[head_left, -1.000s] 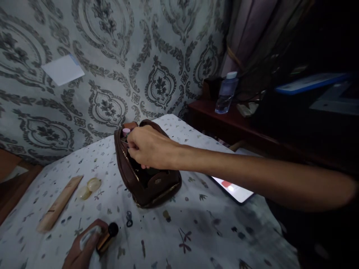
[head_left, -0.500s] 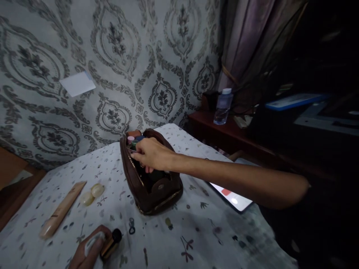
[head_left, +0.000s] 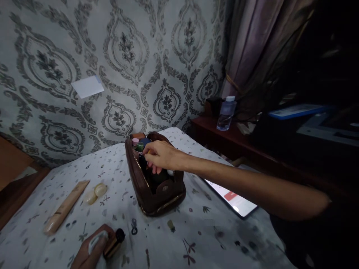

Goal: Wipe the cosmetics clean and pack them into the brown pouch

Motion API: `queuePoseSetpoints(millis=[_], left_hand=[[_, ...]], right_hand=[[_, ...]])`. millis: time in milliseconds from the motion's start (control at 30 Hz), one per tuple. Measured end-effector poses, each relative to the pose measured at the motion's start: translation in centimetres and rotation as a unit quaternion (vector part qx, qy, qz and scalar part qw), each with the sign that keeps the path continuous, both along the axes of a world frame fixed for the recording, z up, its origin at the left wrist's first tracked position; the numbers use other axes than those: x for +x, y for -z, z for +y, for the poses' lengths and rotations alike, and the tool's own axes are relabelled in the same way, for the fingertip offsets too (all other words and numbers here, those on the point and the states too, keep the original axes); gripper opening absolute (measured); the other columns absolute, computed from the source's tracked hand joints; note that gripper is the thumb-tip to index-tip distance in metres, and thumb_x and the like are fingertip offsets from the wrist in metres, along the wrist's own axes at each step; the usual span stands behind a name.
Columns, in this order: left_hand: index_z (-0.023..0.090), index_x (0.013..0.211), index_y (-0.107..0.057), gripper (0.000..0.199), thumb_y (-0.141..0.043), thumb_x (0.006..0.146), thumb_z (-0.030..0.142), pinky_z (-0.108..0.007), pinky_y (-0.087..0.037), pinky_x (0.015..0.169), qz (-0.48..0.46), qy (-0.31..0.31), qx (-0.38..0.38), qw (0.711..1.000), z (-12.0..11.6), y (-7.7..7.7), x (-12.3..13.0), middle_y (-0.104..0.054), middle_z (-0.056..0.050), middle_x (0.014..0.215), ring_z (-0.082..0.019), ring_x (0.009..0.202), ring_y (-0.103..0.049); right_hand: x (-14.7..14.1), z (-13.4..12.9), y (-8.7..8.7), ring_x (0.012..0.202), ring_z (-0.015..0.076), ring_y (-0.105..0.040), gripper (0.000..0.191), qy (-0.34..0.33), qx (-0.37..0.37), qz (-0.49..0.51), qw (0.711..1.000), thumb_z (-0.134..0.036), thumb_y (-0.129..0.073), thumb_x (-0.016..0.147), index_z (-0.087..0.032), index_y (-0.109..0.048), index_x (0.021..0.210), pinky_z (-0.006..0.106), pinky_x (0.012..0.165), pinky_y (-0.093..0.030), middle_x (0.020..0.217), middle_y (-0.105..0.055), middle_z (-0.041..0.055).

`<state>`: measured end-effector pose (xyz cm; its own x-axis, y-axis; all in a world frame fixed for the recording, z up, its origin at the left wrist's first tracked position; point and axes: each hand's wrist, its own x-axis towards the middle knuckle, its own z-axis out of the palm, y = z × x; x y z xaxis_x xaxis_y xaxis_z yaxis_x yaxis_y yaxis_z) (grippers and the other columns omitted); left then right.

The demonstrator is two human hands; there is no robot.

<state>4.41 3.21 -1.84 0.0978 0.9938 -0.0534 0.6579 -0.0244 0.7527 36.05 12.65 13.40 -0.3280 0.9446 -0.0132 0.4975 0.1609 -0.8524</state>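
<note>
My left hand (head_left: 91, 249) is closed around a small bottle with a black cap (head_left: 112, 244) and a wadded white tissue or cloth (head_left: 97, 240), low over the bed's near left. A brown zip-up toiletry bag (head_left: 136, 181) stands open on the bed. Inside its mouth, my right hand (head_left: 161, 154) has curled fingers, with a bit of something orange-yellow showing between them; the rest is hidden. At the bag's far end are a pink-topped item (head_left: 135, 141), a green-lidded item (head_left: 140, 147) and a dark blue item (head_left: 145, 142).
Left of the bag lie a beige tube (head_left: 67, 207) and two round cream-coloured pieces (head_left: 95, 193) on the patterned sheet (head_left: 165, 246). A lit tablet (head_left: 235, 198) rests under my right forearm. A water bottle (head_left: 226, 114) stands on the reddish-brown table (head_left: 204, 125).
My right hand has shifted slightly right within the bag, uncovering more of the green-lidded item. My left hand keeps its hold. The whole view has moved a little.
</note>
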Motion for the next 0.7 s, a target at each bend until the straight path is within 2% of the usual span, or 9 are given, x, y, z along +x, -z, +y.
queuePoseSetpoints(millis=[100, 167, 233, 400, 567, 633, 700], left_hand=[[0.023, 0.074, -0.068, 0.065, -0.041, 0.083, 0.081, -0.028, -0.052, 0.066, -0.003, 0.029, -0.022, 0.999, 0.1, -0.2, 0.1, -0.065, -0.002, 0.067, -0.024, 0.071, -0.061], [0.023, 0.076, -0.067, 0.065, -0.039, 0.084, 0.081, -0.028, -0.050, 0.067, -0.012, 0.018, -0.023, 0.999, -0.1, -0.4, 0.5, -0.064, -0.001, 0.069, -0.023, 0.071, -0.059], [0.023, 0.077, -0.066, 0.063, -0.039, 0.085, 0.080, -0.028, -0.048, 0.067, -0.023, 0.001, -0.018, 1.000, -0.4, -0.7, 0.9, -0.064, -0.001, 0.071, -0.022, 0.071, -0.057], [0.023, 0.077, -0.065, 0.060, -0.041, 0.087, 0.076, -0.028, -0.047, 0.069, -0.022, 0.014, -0.013, 1.000, -0.6, -0.6, 0.9, -0.063, 0.000, 0.070, -0.022, 0.071, -0.056], [0.023, 0.079, -0.064, 0.054, -0.044, 0.088, 0.072, -0.027, -0.048, 0.073, -0.005, 0.020, -0.010, 1.000, -0.2, 0.1, 0.0, -0.064, 0.000, 0.073, -0.022, 0.076, -0.060], [0.022, 0.076, -0.063, 0.056, -0.043, 0.087, 0.073, -0.027, -0.049, 0.071, -0.006, 0.014, -0.004, 1.000, -0.3, -0.3, 0.4, -0.064, -0.001, 0.073, -0.023, 0.076, -0.059], [0.022, 0.072, -0.062, 0.058, -0.042, 0.087, 0.074, -0.027, -0.049, 0.066, -0.014, 0.004, 0.000, 1.000, -0.6, -1.5, 1.4, -0.062, -0.001, 0.068, -0.022, 0.070, -0.058]], right_hand=[[0.5, 0.4, 0.0, 0.060, 0.0124, -0.066, 0.021, -0.056, 0.084, -0.123, 0.987, -0.007, -0.047, 0.086, -0.014, -0.062, 0.074, 0.020, 0.059, -0.049, 0.070, -0.071, 0.0030], [0.8, 0.5, -0.1, 0.072, 0.0154, -0.068, 0.020, -0.095, 0.164, -0.220, 0.957, -0.009, -0.051, 0.085, -0.014, -0.065, 0.072, 0.022, 0.065, -0.045, 0.074, -0.071, 0.0047], [0.9, 0.5, 0.0, 0.080, 0.0186, -0.068, 0.016, -0.131, 0.203, -0.290, 0.926, -0.014, -0.055, 0.085, -0.015, -0.069, 0.076, 0.025, 0.065, -0.042, 0.079, -0.072, 0.0061], [0.1, 0.3, 0.7, 0.092, 0.0261, -0.070, 0.017, -0.154, 0.187, -0.385, 0.891, -0.020, -0.060, 0.085, -0.015, -0.073, 0.096, 0.029, 0.068, -0.045, 0.096, -0.074, 0.0126], [-0.9, 0.9, 1.6, 0.098, 0.0289, -0.071, 0.026, -0.178, 0.233, -0.423, 0.858, -0.005, -0.060, 0.080, -0.013, -0.073, 0.101, 0.034, 0.078, -0.050, 0.099, -0.075, 0.0173], [-1.2, 1.3, 1.9, 0.099, 0.0289, -0.071, 0.028, -0.181, 0.245, -0.434, 0.848, 0.000, -0.060, 0.078, -0.012, -0.073, 0.099, 0.034, 0.080, -0.051, 0.099, -0.075, 0.0180], [-1.3, 1.5, 2.0, 0.099, 0.0293, -0.071, 0.027, -0.182, 0.248, -0.435, 0.846, 0.001, -0.060, 0.077, -0.012, -0.073, 0.097, 0.035, 0.080, -0.051, 0.098, -0.075, 0.0177]])
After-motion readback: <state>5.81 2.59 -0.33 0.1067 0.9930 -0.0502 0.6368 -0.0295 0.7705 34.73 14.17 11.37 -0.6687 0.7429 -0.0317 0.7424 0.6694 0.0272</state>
